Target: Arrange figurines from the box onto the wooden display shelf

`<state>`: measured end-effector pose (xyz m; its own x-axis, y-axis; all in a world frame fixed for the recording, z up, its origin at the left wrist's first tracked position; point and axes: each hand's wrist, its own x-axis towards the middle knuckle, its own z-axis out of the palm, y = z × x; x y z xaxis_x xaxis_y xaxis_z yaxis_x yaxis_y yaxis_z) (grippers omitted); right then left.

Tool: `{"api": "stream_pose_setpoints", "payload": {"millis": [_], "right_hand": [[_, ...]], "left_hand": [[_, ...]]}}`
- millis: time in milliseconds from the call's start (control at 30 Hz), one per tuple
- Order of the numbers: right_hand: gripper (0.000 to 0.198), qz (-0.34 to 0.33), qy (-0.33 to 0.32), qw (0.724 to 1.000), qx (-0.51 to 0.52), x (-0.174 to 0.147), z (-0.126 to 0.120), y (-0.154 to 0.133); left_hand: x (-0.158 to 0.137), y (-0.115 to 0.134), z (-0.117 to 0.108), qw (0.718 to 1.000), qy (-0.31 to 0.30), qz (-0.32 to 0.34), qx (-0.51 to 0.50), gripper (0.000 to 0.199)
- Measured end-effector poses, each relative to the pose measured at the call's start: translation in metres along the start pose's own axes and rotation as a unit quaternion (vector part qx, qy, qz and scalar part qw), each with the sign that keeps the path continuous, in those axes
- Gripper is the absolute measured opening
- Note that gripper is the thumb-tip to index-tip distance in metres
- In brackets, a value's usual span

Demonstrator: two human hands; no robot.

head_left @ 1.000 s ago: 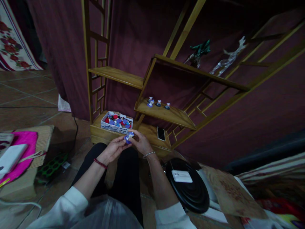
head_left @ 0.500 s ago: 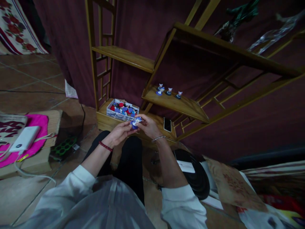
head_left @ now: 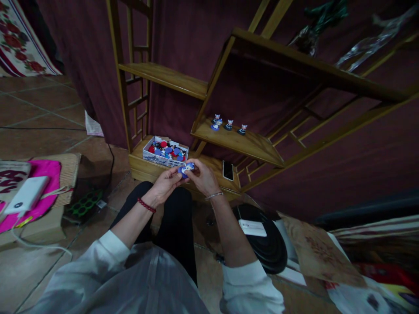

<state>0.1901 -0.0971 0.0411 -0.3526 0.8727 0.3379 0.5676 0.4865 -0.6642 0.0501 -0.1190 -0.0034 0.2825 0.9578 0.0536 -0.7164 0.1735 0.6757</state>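
A small blue and white figurine [head_left: 186, 169] is held between both hands, just in front of the box. My left hand [head_left: 165, 184] pinches its round blue base from the left. On the other side, my right hand [head_left: 205, 176] closes its fingers on the figurine's upper part. Behind them, an open cardboard box [head_left: 157, 159] is filled with several more figurines, many lying with red or blue bases up. On the small shelf above stand another blue and white figurine [head_left: 216, 124] and three darker ones with pale heads, including one dark figurine [head_left: 242, 129] at the right.
The wooden shelf unit [head_left: 163, 80] rises ahead, its upper shelf jutting out at right. A phone [head_left: 228, 170] lies on the low cabinet top. At left are a white power bank [head_left: 28, 195] and cable; at right, a round black object [head_left: 262, 244] is on the floor.
The figurine in my hands has tipped further sideways, its head now pointing right. The whole view has shifted slightly; the shelf figurines stay in place.
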Motion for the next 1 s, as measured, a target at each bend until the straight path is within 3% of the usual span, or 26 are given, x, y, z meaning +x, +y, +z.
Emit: {"api": "stream_pose_setpoints", "payload": {"millis": [233, 533, 1000], "right_hand": [[0.027, -0.016, 0.008, 1.0, 0.014, -0.001, 0.006, 0.0], [0.047, 0.007, -0.077, 0.99, 0.121, 0.004, -0.015, -0.002], [0.051, 0.014, -0.09, 0.975, 0.204, 0.008, -0.028, 0.006]], "left_hand": [[-0.002, 0.003, -0.001, 1.0, 0.01, -0.003, -0.008, 0.028], [0.006, 0.005, 0.0, 0.998, 0.008, -0.036, -0.046, 0.02], [0.016, 0.009, 0.007, 0.996, -0.01, -0.066, -0.058, 0.02]]}}
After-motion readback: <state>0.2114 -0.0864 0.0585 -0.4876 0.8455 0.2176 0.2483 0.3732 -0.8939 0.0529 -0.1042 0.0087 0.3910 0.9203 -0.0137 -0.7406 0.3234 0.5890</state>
